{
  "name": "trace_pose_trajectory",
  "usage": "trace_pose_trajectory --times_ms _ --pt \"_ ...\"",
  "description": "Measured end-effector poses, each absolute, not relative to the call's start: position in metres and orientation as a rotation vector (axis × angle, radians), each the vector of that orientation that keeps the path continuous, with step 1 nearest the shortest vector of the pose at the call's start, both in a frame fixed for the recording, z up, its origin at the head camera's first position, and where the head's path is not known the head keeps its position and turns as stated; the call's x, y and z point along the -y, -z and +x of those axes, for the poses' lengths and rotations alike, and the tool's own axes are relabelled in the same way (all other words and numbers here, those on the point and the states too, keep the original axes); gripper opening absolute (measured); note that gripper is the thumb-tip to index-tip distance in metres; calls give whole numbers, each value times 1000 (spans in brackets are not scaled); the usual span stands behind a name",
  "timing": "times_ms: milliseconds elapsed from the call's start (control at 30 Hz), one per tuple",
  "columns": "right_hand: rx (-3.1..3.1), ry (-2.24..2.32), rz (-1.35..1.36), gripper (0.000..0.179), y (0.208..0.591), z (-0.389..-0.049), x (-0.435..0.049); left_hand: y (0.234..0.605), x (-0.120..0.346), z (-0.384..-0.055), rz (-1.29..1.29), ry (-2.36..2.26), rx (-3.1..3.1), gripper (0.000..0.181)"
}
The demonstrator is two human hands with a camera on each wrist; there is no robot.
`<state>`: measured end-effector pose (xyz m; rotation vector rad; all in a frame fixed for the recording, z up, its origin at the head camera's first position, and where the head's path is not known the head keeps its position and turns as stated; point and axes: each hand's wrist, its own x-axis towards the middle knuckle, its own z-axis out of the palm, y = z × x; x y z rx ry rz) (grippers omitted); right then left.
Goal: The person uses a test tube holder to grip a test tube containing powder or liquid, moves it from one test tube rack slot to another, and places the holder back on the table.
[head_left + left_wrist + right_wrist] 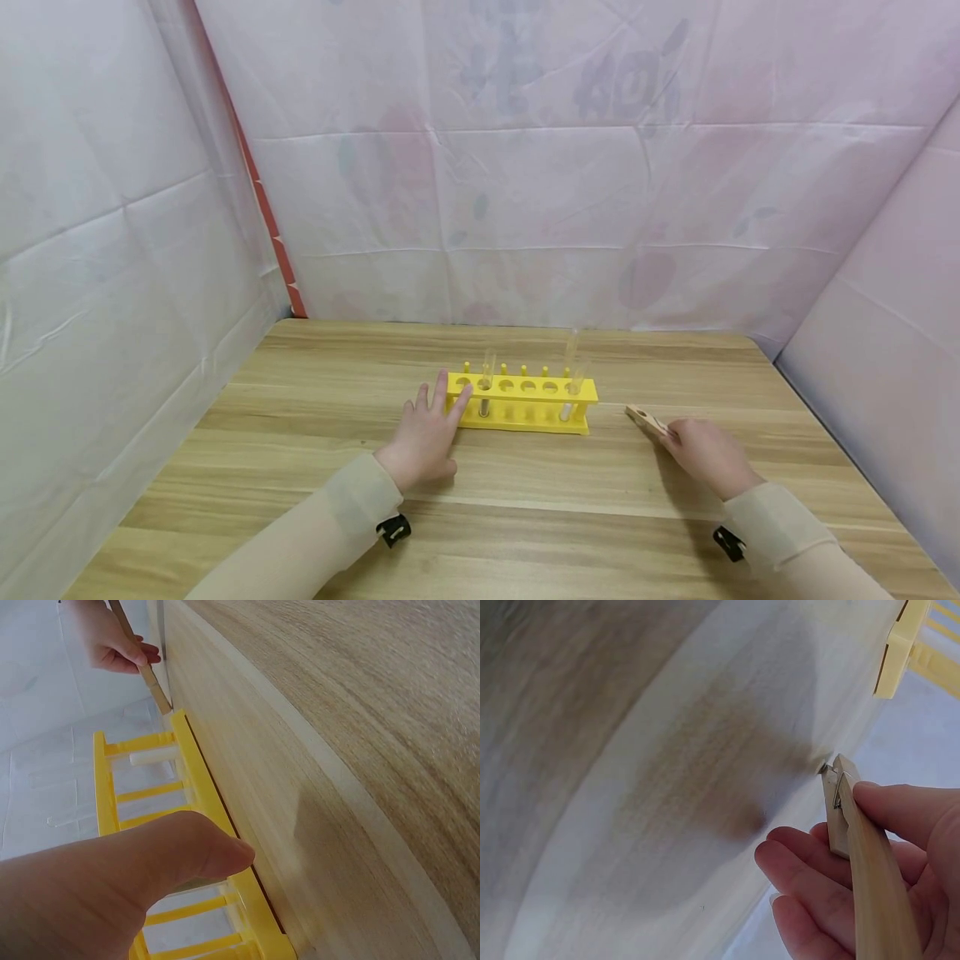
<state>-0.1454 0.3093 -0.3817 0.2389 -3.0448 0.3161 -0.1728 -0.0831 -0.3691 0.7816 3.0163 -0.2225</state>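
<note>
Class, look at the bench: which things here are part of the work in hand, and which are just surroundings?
In the work:
yellow rack, steadied by the left hand
glass tubes standing in the rack
wooden clamp, gripped by the right hand

Just there:
wooden table
white sheets around the table

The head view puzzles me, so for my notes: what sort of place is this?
Probably a makeshift lab-practice bench: a wooden table walled in by white sheets, with a yellow test-tube rack and a wooden clamp held in the right hand.
</note>
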Motion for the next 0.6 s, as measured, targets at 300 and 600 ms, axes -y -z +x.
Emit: trace_pose_trajectory --times_ms 300,600 --pt "3066 -304 227 30 382 -145 -310 370 83 -173 788 229 -3018 109" --pt "3100 -295 184 31 382 -144 -309 369 83 -173 784 227 -3022 109"
